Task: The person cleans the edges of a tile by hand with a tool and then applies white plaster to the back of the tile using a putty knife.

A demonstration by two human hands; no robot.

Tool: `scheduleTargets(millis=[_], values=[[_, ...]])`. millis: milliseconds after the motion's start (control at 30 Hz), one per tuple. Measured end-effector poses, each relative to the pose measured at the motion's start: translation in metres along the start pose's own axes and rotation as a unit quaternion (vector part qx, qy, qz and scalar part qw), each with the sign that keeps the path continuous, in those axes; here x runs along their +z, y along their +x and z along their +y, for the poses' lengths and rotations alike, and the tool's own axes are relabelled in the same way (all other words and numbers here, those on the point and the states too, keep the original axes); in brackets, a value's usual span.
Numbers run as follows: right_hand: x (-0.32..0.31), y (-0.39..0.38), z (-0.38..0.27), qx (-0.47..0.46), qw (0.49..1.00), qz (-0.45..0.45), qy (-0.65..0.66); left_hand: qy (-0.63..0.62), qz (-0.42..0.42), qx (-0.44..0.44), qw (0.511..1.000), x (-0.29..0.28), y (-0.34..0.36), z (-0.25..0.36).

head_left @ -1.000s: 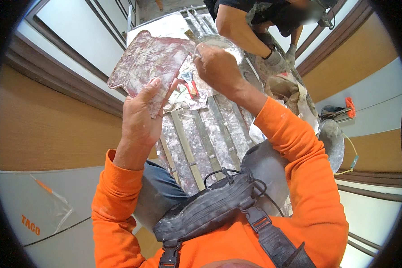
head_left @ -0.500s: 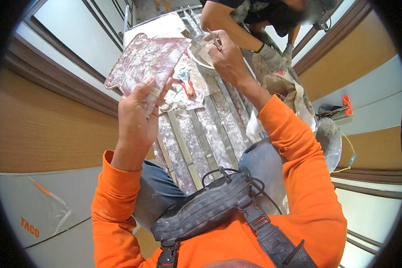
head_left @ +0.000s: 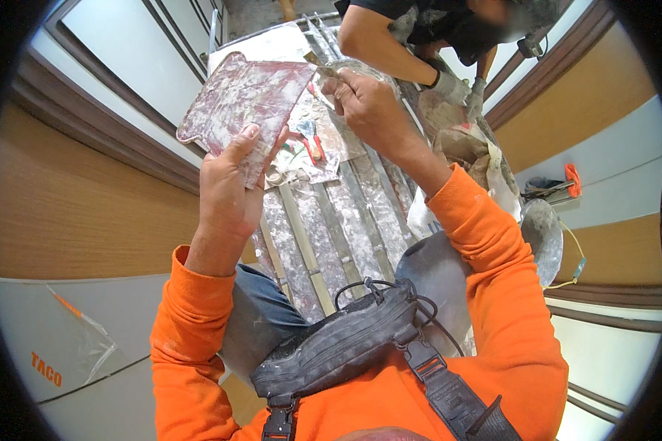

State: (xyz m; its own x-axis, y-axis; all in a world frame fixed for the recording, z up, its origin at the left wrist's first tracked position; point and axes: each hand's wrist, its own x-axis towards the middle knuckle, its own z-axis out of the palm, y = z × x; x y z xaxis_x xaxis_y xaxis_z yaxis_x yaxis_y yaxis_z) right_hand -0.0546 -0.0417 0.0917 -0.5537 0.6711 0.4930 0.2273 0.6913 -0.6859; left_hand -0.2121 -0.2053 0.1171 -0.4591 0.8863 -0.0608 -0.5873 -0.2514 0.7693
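My left hand [head_left: 228, 176] grips a flat maroon board [head_left: 235, 95], streaked with white compound, by its near end, thumb on top. My right hand [head_left: 360, 99] is closed on a small metal putty knife [head_left: 324, 73], its blade at the board's far right corner; whether the two touch I cannot tell. Below and behind them a red-handled tool with a blue-grey head [head_left: 315, 147] lies on white-smeared paper [head_left: 324, 173]. A round bucket lies partly hidden behind my right hand.
A spattered slatted platform [head_left: 301, 242] is under me. A co-worker [head_left: 390, 37] with gloved hands bends over at the upper right. Paper sacks [head_left: 460, 147], a metal bowl [head_left: 541, 235] and tools with orange [head_left: 572, 180] sit at the right. Panelled walls flank both sides.
My right hand moved right and up away from the board, then came back to its corner with the knife. My left hand and the board shifted slightly. The co-worker's arms shifted.
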Motion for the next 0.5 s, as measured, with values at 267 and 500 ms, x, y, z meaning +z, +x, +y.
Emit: scheduleTargets(millis=[267,500], values=[[0.01,0.001,0.005,-0.069,0.989,0.065,-0.116,0.004,-0.031,-0.006,0.999,0.003,-0.005,-0.003],[0.022,-0.01,-0.002,-0.05,0.994,0.043,-0.086,0.005,-0.029,-0.008,1.0,0.003,-0.007,-0.004]])
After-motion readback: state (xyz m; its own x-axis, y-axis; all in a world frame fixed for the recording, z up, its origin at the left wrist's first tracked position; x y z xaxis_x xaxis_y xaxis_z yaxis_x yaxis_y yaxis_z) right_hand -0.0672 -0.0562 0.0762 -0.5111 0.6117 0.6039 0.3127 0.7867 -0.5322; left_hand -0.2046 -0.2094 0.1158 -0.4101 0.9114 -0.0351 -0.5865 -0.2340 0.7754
